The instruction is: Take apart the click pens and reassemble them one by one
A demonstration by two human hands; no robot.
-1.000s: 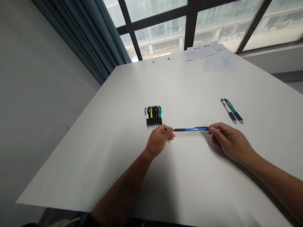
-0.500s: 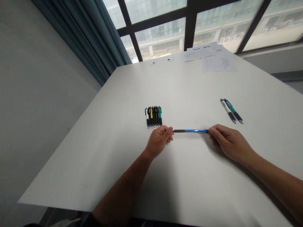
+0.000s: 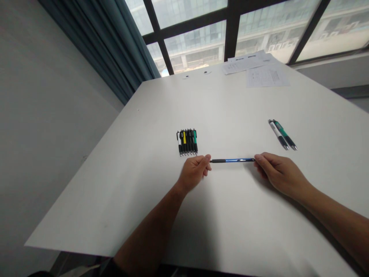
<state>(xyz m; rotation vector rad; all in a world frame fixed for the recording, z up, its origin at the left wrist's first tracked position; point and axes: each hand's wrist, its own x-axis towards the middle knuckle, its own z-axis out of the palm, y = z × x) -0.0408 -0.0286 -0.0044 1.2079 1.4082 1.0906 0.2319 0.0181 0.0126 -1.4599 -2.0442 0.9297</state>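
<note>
**Probably an office or meeting room**
Beneath the large window (image 3: pixel 187 42), printed papers (image 3: pixel 266 76) lie on a white table (image 3: pixel 100 200), with click pens (image 3: pixel 187 142) further from it; a teal curtain (image 3: pixel 109 50) hangs at the window's left, and a multi-storey building (image 3: pixel 276 38) stands beyond the glass.

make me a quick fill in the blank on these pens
The pen held between the left hand and right hand is blue and ____. The row of pens lies closer to the ____ hand. Of the two pens lying off to the right, one has a white barrel and the other a ____ one. The papers lie at the ____ edge of the table.

Missing words: black; left; green; far
</note>
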